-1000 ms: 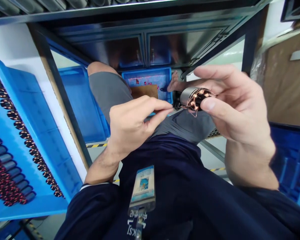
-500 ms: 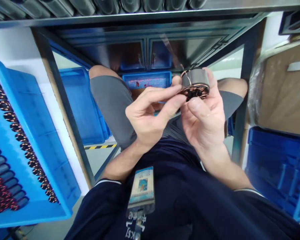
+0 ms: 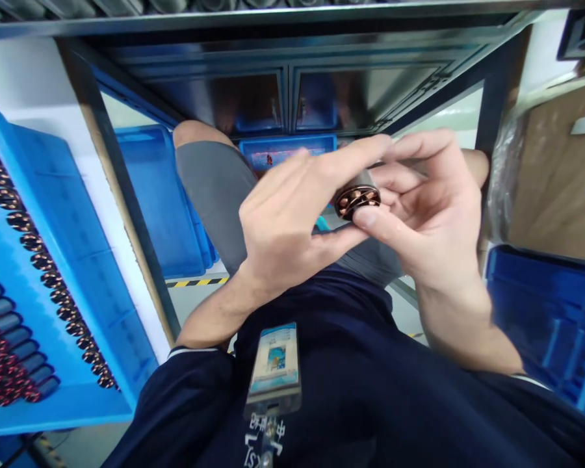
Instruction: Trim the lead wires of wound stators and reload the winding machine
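- Copper-wound motor core (image 3: pixel 357 201): one piece, held between both hands, just beside the right palm; copper windings face the camera, grey metal casing mostly hidden behind the fingers.
- Left hand (image 3: pixel 287 214): closed in a pinch on the core from the side, fingers arched over it, thumb running beneath it.
- Right hand (image 3: pixel 433 221): curled around the core's casing, fingers partly bent, thumb pressed against the windings.
- Blue tray (image 3: pixel 53 260): well left of the left hand, tilted, carrying rows of wound cores (image 3: pixel 10 198) and grey cylinders with copper windings (image 3: pixel 10 325).
- Blue crate (image 3: pixel 151 195): beyond the left hand, beside the grey shorts (image 3: pixel 214 195) on the person's leg.
- Small blue bin (image 3: pixel 287 146): just beyond the left hand's fingers, on a lower level; contents mostly hidden.
- Blue crate (image 3: pixel 536 305): right of the right wrist.
- Cardboard panel (image 3: pixel 556 169): beyond and right of the right hand.
- Steel shelf (image 3: pixel 292 29): far beyond both hands.
- ID badge (image 3: pixel 274 370): below the hands, hanging against a navy top (image 3: pixel 351 364).
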Demonstrator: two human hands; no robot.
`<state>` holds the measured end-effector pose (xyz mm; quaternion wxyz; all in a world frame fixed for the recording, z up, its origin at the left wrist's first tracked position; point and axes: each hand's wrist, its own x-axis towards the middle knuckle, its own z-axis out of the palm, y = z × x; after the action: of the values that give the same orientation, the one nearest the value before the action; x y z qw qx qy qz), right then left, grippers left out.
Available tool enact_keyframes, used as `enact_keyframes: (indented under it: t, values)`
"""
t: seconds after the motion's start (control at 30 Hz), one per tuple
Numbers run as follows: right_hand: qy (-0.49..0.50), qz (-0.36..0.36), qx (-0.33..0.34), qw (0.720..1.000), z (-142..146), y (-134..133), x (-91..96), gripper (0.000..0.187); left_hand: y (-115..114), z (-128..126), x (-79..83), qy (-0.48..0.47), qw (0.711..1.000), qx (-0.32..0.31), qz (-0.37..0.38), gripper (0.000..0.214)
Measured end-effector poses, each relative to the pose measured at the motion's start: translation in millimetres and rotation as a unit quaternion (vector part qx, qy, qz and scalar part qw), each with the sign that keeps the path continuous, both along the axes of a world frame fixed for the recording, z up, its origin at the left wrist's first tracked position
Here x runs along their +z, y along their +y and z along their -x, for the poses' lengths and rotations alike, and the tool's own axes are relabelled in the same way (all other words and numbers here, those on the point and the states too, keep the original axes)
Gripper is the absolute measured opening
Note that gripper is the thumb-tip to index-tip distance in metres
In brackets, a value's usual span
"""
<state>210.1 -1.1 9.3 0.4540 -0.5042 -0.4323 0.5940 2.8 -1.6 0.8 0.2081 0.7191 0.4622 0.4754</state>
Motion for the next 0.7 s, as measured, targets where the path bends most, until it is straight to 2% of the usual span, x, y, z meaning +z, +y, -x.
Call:
enact_keyframes:
  t: [0.07,0.17,0.27,0.3,0.37,0.43,0.5,0.53,0.6,0.63,0.7]
  values:
    - [-0.028,-0.012,-0.002,1.000,4.1,-0.3,10.2,0.041,1.7,-4.4,4.9,-0.016,1.000,0.022,-0.011,0.031]
    - [-0.074,-0.058,-0.011,0.996,7.2,-1.3,21.3,0.024,3.4,-5.4,-2.7,-0.015,0.996,0.080,-0.041,0.028]
    - [-0.027,-0.065,0.000,0.998,8.1,0.6,18.2,0.015,2.2,-4.5,-12.1,0.010,0.996,0.086,-0.003,0.026]
    - [0.006,-0.051,0.008,0.999,8.6,2.4,13.0,0.012,1.6,-5.1,-13.9,0.020,0.997,0.076,0.025,0.030]
    - [0.076,0.010,0.034,0.996,9.4,7.2,-2.2,0.022,0.3,-7.9,-15.4,0.009,0.996,0.070,0.055,0.038]
    - [0.117,0.097,0.062,0.986,8.6,11.9,-18.7,0.037,-1.0,-11.4,-15.1,-0.042,0.994,0.094,0.036,0.030]
    - [0.115,0.147,0.053,0.981,4.8,14.4,-27.9,0.039,-2.6,-12.7,-14.2,-0.077,0.990,0.115,0.002,0.019]
    - [0.090,0.132,0.028,0.987,1.9,14.5,-27.5,0.033,-3.6,-12.0,-13.7,-0.074,0.990,0.117,-0.004,0.016]
    - [0.014,0.051,-0.018,0.998,-4.3,13.2,-15.8,0.019,-6.3,-8.2,-12.6,-0.043,0.994,0.104,-0.009,0.014]
    - [-0.027,0.003,-0.019,0.999,-6.9,12.4,-6.1,0.016,-7.9,-5.7,-12.3,-0.033,0.995,0.093,-0.012,0.015]
    - [-0.097,-0.055,0.023,0.993,-9.9,12.6,13.9,0.012,-11.6,-1.3,-12.4,-0.033,0.998,0.059,-0.004,0.018]
